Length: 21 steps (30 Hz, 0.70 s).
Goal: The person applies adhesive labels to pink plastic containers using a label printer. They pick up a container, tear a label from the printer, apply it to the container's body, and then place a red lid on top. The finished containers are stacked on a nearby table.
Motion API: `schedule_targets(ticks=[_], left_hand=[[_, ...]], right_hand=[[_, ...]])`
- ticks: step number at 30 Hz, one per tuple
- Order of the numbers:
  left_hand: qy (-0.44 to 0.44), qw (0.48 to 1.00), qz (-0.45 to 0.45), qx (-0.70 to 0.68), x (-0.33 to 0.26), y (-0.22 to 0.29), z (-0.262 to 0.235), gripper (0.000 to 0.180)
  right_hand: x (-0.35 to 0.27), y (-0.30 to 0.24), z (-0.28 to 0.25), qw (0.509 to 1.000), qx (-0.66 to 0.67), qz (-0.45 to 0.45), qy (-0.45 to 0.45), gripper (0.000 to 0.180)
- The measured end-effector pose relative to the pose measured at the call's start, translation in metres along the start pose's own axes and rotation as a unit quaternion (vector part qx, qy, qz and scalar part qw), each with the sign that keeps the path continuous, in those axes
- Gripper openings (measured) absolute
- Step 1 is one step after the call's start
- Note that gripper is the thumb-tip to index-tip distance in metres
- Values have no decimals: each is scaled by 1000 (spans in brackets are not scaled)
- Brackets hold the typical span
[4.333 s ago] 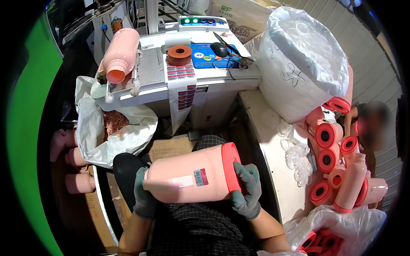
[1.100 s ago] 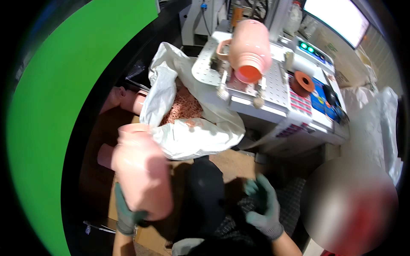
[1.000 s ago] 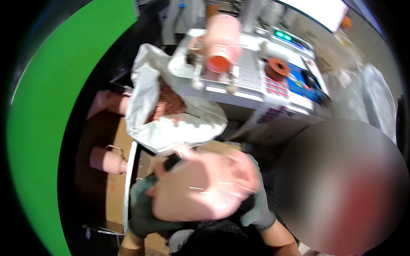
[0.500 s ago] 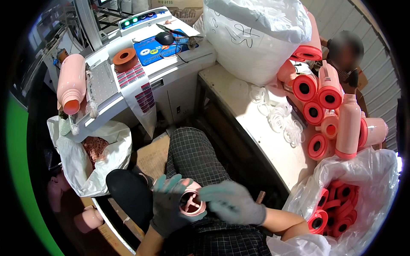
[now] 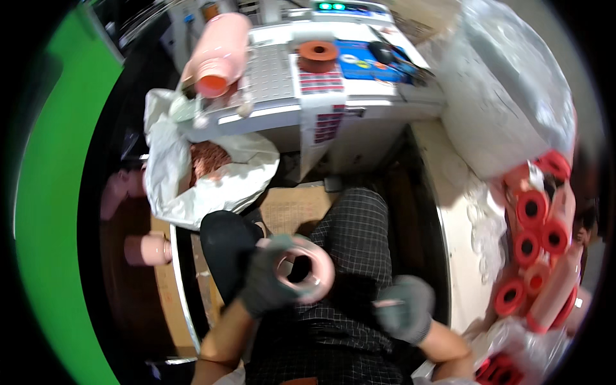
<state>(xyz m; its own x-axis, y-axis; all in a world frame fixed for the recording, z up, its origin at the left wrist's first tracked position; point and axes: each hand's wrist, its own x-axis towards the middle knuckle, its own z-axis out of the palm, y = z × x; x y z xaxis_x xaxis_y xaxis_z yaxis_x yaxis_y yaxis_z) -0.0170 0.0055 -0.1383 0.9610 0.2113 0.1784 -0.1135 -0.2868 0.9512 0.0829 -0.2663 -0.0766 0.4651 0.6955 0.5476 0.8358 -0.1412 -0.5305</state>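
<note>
Left of the pink jug's [image 5: 324, 273] mouth, the left hand [image 5: 266, 279] wraps it firmly; rightward, apart, the right hand [image 5: 405, 309] half-curls (blurred; contents unclear).

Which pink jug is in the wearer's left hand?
The pink jug showing its round end to the camera, gripped by the left hand; the jug on the white machine lies on its side, ungripped.
</note>
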Motion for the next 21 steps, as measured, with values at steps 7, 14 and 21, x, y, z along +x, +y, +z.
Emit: schedule_targets(ticks=[7, 14, 21], left_hand=[[-93, 969, 145, 175, -13, 42, 1, 61], [-68, 969, 153, 183, -18, 32, 16, 80], [-83, 972, 165, 148, 3, 20, 6, 78]], right_hand=[[114, 59, 101, 993, 53, -55, 96, 32], [192, 92, 157, 987, 142, 21, 67, 71], [1, 237, -10, 818, -213, 404, 349, 91]])
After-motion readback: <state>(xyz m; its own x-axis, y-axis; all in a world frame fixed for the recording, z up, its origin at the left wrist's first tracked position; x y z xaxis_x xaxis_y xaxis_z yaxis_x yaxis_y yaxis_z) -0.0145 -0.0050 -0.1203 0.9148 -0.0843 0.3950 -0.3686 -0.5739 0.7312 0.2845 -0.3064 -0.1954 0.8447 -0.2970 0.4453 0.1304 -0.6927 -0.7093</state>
